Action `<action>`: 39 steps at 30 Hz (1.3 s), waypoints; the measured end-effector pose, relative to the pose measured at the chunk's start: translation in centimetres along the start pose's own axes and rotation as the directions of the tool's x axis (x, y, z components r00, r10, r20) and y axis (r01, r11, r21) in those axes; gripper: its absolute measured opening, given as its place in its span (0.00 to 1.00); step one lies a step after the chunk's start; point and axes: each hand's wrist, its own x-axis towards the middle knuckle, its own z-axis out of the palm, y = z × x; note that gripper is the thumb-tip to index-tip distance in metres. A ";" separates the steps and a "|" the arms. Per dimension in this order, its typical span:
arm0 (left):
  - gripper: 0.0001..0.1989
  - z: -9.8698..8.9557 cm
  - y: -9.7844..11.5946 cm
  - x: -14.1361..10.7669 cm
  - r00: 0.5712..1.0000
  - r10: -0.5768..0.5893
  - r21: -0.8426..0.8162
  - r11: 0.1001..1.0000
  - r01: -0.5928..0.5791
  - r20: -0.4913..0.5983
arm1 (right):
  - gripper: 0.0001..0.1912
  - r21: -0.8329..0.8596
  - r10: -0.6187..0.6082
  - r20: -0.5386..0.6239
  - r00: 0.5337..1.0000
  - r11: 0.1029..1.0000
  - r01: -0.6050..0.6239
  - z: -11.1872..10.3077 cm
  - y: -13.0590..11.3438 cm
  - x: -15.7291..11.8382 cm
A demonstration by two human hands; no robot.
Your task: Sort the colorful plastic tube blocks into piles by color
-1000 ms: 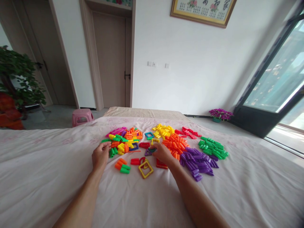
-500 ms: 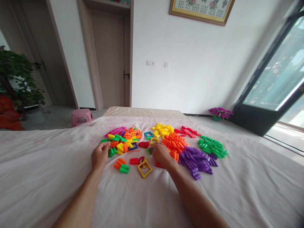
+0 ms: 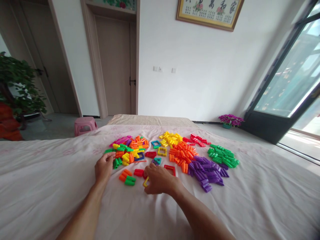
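My left hand [image 3: 103, 168] rests at the near left edge of a mixed-colour pile of plastic blocks [image 3: 133, 145]. Its thumb and fingers are pinched together beside an orange block [image 3: 119, 154]; what lies between them is hidden. My right hand [image 3: 160, 179] is lowered over a yellow square frame [image 3: 145, 182], its fingers curled on it and covering most of it. Just left of that hand lies a red block [image 3: 138, 172]. An orange and green group of blocks [image 3: 127, 178] sits between my hands. Beyond my right hand are a teal triangle [image 3: 157, 160] and a red square frame [image 3: 170, 169].
Sorted heaps lie to the right: yellow blocks [image 3: 170, 138], orange blocks [image 3: 183, 153], purple blocks [image 3: 208, 171], green blocks [image 3: 223, 155] and red blocks [image 3: 198, 139]. Mid-table are another yellow frame [image 3: 162, 151] and a blue frame [image 3: 156, 143]. A pink stool [image 3: 85, 126] stands beyond the cloth.
My right hand has moved nearer and left, from beside the teal triangle onto the yellow square frame. The red square frame is now uncovered. My left hand has stayed almost in place.
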 end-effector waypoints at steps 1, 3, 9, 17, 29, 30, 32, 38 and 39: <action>0.15 0.0 0.0 0.0 1.000 -0.001 0.000 1.000 0.001 0.000 | 0.18 0.074 0.004 -0.016 1.000 0.997 -0.003 -0.2 0.5 0.2; 0.15 0.0 0.0 0.0 1.000 -0.006 0.005 1.000 0.006 -0.001 | 0.14 0.312 0.046 -0.011 0.999 0.949 -0.040 -0.5 1.9 0.8; 0.14 -0.1 0.1 0.0 1.000 -0.027 0.015 1.000 0.028 -0.009 | 0.20 0.818 0.172 0.103 0.980 0.546 -0.182 0.0 5.1 2.9; 0.14 -0.1 0.3 -0.1 1.000 -0.023 0.009 1.000 0.023 -0.006 | 0.13 0.537 0.103 0.048 0.994 0.836 -0.112 0.0 5.9 2.6; 0.15 -0.1 0.5 -0.2 0.999 -0.033 0.005 0.999 0.033 -0.010 | 0.15 0.378 0.039 0.050 0.998 0.924 -0.055 0.1 4.3 1.8; 0.15 -0.1 0.5 -0.2 0.999 -0.034 0.006 0.999 0.034 -0.009 | 0.15 0.399 0.062 0.044 0.997 0.914 -0.075 -0.3 4.6 1.7; 0.15 -0.1 0.6 -0.2 0.999 -0.033 0.009 0.999 0.033 -0.008 | 0.14 0.429 0.125 -0.007 0.992 0.896 -0.110 -1.4 5.5 1.5; 0.14 -0.2 0.6 -0.2 0.999 -0.032 0.035 0.999 0.033 -0.005 | 0.20 0.315 -0.015 -0.083 0.996 0.948 0.041 -3.8 6.5 0.0; 0.14 -0.2 0.6 -0.2 0.999 -0.033 0.039 0.999 0.033 -0.005 | 0.23 0.302 -0.109 -0.033 0.993 0.947 0.114 -3.6 6.1 -0.1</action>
